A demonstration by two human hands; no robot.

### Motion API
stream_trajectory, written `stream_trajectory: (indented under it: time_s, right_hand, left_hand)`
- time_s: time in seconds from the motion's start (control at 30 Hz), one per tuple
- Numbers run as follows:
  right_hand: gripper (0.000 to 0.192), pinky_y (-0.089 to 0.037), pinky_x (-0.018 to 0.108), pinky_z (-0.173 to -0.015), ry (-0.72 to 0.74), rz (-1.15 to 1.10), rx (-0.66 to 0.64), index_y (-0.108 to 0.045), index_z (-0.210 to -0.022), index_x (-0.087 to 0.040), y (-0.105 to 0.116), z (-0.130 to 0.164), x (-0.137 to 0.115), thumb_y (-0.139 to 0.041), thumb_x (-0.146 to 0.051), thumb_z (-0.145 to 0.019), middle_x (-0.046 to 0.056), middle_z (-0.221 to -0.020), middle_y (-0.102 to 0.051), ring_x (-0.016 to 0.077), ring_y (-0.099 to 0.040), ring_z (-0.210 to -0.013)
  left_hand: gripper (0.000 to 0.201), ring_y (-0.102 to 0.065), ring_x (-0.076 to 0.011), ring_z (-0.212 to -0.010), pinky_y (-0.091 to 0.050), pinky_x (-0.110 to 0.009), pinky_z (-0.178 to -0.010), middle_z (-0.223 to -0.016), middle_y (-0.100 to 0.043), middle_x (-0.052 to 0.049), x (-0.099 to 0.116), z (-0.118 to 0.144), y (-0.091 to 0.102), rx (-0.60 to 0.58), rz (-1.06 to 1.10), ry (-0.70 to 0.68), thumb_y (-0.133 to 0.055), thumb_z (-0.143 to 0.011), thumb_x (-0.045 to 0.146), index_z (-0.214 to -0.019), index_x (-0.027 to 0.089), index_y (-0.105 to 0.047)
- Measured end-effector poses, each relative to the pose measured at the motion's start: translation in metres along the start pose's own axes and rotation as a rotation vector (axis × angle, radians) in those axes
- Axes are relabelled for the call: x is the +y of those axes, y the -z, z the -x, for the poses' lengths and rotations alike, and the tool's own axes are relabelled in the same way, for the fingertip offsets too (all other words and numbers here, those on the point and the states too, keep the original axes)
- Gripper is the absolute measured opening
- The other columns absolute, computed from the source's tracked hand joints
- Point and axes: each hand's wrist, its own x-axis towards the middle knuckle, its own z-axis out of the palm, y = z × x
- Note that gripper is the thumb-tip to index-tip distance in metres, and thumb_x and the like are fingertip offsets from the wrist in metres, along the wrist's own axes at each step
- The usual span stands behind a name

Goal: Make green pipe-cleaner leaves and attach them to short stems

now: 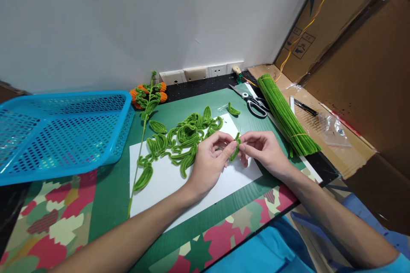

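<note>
I see both hands pinched on one small green pipe-cleaner leaf [236, 148]: left hand [209, 163] and right hand [264, 150] closed around it, above the white sheet [166, 181] on the counter [109, 187] (leaf pile [184, 136] just left).

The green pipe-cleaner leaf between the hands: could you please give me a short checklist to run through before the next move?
1. Pipe-cleaner leaf pinched by left hand and right hand: ok.
2. Pile of finished leaves on the white sheet, within reach: ok.
3. Scissors lying clear of both hands: ok.
4. Pipe-cleaner bundle banded together: ok.
5. Leaf's loop ends twisted closed: cannot tell.
</note>
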Motion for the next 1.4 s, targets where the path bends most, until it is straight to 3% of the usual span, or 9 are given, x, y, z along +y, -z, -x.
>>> stream_trajectory:
  time_s: [0.27,0.47,0.63,0.83,0.97,1.4]
  right_hand:
    - [0.032,-0.059,0.023,-0.047,-0.073,-0.099,-0.036,-0.073,-0.092,-0.016,0.002,-0.002,0.008,-0.086,-0.044,-0.087,0.001,-0.071,-0.073,0.0116,-0.066,-0.051]
    - [0.040,-0.057,0.024,-0.046,-0.018,-0.033,0.048,-0.072,-0.093,-0.017,-0.001,-0.003,0.005,-0.091,-0.050,-0.080,-0.001,-0.068,-0.070,0.0120,-0.064,-0.051]
    - [0.038,-0.056,0.024,-0.049,-0.010,0.015,0.026,-0.073,-0.090,-0.017,-0.001,-0.003,0.001,-0.088,-0.051,-0.084,-0.001,-0.065,-0.068,0.0124,-0.063,-0.055]
    - [0.037,-0.060,0.026,-0.053,-0.002,0.015,-0.007,-0.075,-0.094,-0.018,-0.001,-0.004,0.002,-0.084,-0.053,-0.086,0.000,-0.072,-0.069,0.0141,-0.067,-0.061]
    - [0.034,-0.056,0.024,-0.052,-0.024,-0.012,-0.023,-0.074,-0.096,-0.018,0.000,-0.004,0.003,-0.085,-0.049,-0.087,-0.001,-0.071,-0.069,0.0132,-0.065,-0.059]
    - [0.035,-0.055,0.020,-0.052,-0.090,-0.078,-0.124,-0.067,-0.086,-0.017,0.002,-0.002,-0.006,-0.086,-0.047,-0.087,-0.002,-0.074,-0.064,0.0094,-0.058,-0.059]
  left_hand:
    - [0.026,-0.062,-0.0121,-0.064,-0.054,-0.021,-0.051,-0.083,-0.067,-0.002,-0.002,-0.002,0.001,0.002,0.067,-0.001,-0.081,-0.091,0.039,-0.102,0.017,-0.072]
    - [0.028,-0.062,-0.0098,-0.062,-0.055,-0.019,-0.047,-0.087,-0.064,-0.001,-0.002,-0.002,0.000,0.018,0.100,0.015,-0.084,-0.089,0.036,-0.103,0.017,-0.069]
    - [0.034,-0.061,-0.0084,-0.058,-0.055,-0.020,-0.044,-0.092,-0.065,-0.001,-0.002,-0.003,-0.001,0.027,0.113,0.051,-0.085,-0.087,0.038,-0.107,0.018,-0.066]
    - [0.034,-0.059,-0.0099,-0.051,-0.053,-0.022,-0.046,-0.075,-0.065,0.001,0.002,-0.003,0.000,0.033,0.065,0.085,-0.080,-0.092,0.041,-0.116,0.018,-0.070]
    - [0.029,-0.058,-0.0108,-0.048,-0.051,-0.023,-0.046,-0.065,-0.062,0.004,0.002,-0.003,0.001,0.028,0.044,0.086,-0.078,-0.094,0.042,-0.109,0.019,-0.069]
    - [0.031,-0.054,-0.0075,-0.047,-0.044,-0.018,-0.043,-0.069,-0.060,0.004,0.006,0.000,0.001,-0.105,0.102,0.135,-0.075,-0.096,0.046,-0.102,0.019,-0.060]
